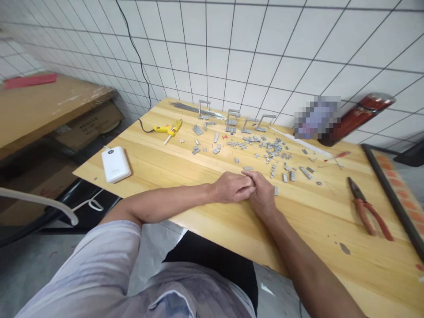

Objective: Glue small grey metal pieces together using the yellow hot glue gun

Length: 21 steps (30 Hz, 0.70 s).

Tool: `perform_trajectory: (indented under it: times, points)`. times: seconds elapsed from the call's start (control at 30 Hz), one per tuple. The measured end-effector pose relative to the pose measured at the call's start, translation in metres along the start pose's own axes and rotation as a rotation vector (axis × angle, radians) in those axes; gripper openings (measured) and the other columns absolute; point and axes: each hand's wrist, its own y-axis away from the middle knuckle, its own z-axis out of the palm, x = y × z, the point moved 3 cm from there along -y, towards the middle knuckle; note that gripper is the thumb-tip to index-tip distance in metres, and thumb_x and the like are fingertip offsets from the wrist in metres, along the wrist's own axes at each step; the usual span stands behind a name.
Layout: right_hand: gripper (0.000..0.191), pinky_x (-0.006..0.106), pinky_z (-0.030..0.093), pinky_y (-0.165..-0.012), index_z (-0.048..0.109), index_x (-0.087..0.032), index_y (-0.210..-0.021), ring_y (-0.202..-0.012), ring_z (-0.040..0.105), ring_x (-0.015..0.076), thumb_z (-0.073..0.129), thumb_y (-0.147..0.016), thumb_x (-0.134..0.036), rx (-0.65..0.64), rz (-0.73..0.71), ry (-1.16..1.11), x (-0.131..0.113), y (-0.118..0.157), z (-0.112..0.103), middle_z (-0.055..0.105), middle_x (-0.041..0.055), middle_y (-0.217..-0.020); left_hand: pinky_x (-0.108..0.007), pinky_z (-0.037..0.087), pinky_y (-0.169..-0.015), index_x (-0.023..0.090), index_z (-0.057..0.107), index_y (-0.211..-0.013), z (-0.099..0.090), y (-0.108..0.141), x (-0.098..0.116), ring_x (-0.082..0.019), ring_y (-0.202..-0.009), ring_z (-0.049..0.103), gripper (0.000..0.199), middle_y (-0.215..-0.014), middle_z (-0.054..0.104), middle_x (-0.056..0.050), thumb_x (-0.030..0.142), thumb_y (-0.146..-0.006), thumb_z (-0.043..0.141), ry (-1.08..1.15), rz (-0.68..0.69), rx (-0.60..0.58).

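Note:
My left hand and my right hand meet over the front middle of the wooden table. Both are closed with the fingers pressed together, and whatever is between them, if anything, is hidden. Just beyond the fingers lies a flat grey piece; another grey block sits right beside my right hand. Farther back, many small grey pieces are scattered. Several grey bracket-shaped stands stand near the wall, next to a bundle of thin grey rods.
A yellow glue gun lies at the back left, and a white power bank at the left edge. Red-handled pliers rest at the right, near a dark-framed panel. A red flask leans by the tiled wall, beside a blurred-out object.

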Motion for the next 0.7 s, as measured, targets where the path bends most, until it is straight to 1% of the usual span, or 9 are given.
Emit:
perform_trajectory:
  times: [0.1,0.17,0.23,0.37,0.43,0.5,0.57,0.63,0.7]
  points:
    - [0.025,0.036,0.059,-0.084,0.074,-0.025,-0.111,-0.093,0.075,0.024,0.05,-0.104,-0.025,0.007,-0.018,0.026,-0.002,-0.001,0.005,0.08,0.0073,-0.1,-0.03,0.051,-0.071,0.024,0.056,-0.075,-0.014,-0.005,-0.002,-0.017,-0.068,0.066,0.036,-0.071,0.069,-0.003,0.039,-0.106,0.051,-0.148,-0.166,0.007]
    - [0.022,0.035,0.058,-0.08,0.074,-0.026,-0.105,-0.084,0.072,0.0234,0.052,-0.104,-0.026,0.016,-0.008,0.034,-0.003,-0.002,0.008,0.077,0.0057,-0.09,-0.03,0.05,-0.074,0.023,0.058,-0.076,-0.03,-0.012,-0.009,-0.017,-0.073,0.067,0.035,-0.077,0.073,-0.004,0.037,-0.107,0.051,-0.279,-0.34,0.028]
    - [0.022,0.035,0.057,-0.078,0.075,-0.026,-0.107,-0.079,0.071,0.0227,0.054,-0.104,-0.027,0.021,-0.01,0.034,-0.005,-0.003,0.01,0.075,0.0043,-0.085,-0.032,0.05,-0.077,0.023,0.062,-0.082,-0.049,-0.023,-0.02,-0.02,-0.08,0.07,0.031,-0.085,0.076,-0.006,0.035,-0.109,0.05,-0.358,-0.44,0.051]
    - [0.023,0.035,0.059,-0.079,0.077,-0.025,-0.109,-0.08,0.073,0.0223,0.054,-0.103,-0.026,0.018,-0.029,0.036,-0.006,-0.004,0.011,0.077,0.0045,-0.087,-0.039,0.052,-0.09,0.02,0.072,-0.099,-0.092,-0.049,-0.064,-0.03,-0.102,0.074,0.02,-0.106,0.08,-0.014,0.033,-0.106,0.057,-0.507,-0.661,0.063]
    - [0.023,0.035,0.06,-0.081,0.077,-0.025,-0.108,-0.084,0.075,0.0227,0.055,-0.104,-0.025,0.01,-0.039,0.037,-0.006,-0.003,0.011,0.079,0.0054,-0.091,-0.046,0.052,-0.1,0.017,0.074,-0.107,-0.108,-0.059,-0.088,-0.037,-0.117,0.072,0.022,-0.121,0.078,-0.019,0.033,-0.104,0.06,-0.567,-0.773,0.047]
    - [0.023,0.036,0.061,-0.082,0.078,-0.025,-0.106,-0.087,0.076,0.023,0.055,-0.104,-0.025,0.003,-0.051,0.039,-0.006,-0.003,0.012,0.081,0.0059,-0.094,-0.049,0.05,-0.108,0.015,0.075,-0.115,-0.117,-0.066,-0.11,-0.04,-0.126,0.07,0.026,-0.127,0.077,-0.022,0.035,-0.104,0.063,-0.606,-0.875,0.007]
    - [0.023,0.035,0.061,-0.083,0.078,-0.025,-0.106,-0.088,0.077,0.0226,0.055,-0.104,-0.024,0.002,-0.061,0.038,-0.006,-0.002,0.013,0.081,0.0059,-0.096,-0.048,0.05,-0.112,0.014,0.074,-0.121,-0.12,-0.069,-0.128,-0.04,-0.13,0.068,0.03,-0.129,0.077,-0.02,0.036,-0.102,0.068,-0.628,-0.957,-0.053]
    - [0.023,0.034,0.061,-0.082,0.078,-0.025,-0.106,-0.088,0.077,0.0221,0.055,-0.104,-0.024,0.012,-0.065,0.037,-0.007,-0.002,0.012,0.082,0.0055,-0.095,-0.047,0.053,-0.113,0.015,0.072,-0.128,-0.119,-0.069,-0.141,-0.036,-0.13,0.068,0.035,-0.132,0.076,-0.017,0.039,-0.102,0.072,-0.641,-1.014,-0.126]
    - [0.023,0.034,0.061,-0.082,0.078,-0.026,-0.107,-0.089,0.077,0.0219,0.055,-0.105,-0.025,0.032,-0.059,0.038,-0.006,-0.002,0.01,0.082,0.0052,-0.095,-0.048,0.059,-0.109,0.017,0.069,-0.135,-0.118,-0.068,-0.151,-0.03,-0.125,0.069,0.039,-0.137,0.072,-0.014,0.041,-0.105,0.071,-0.648,-1.046,-0.196]
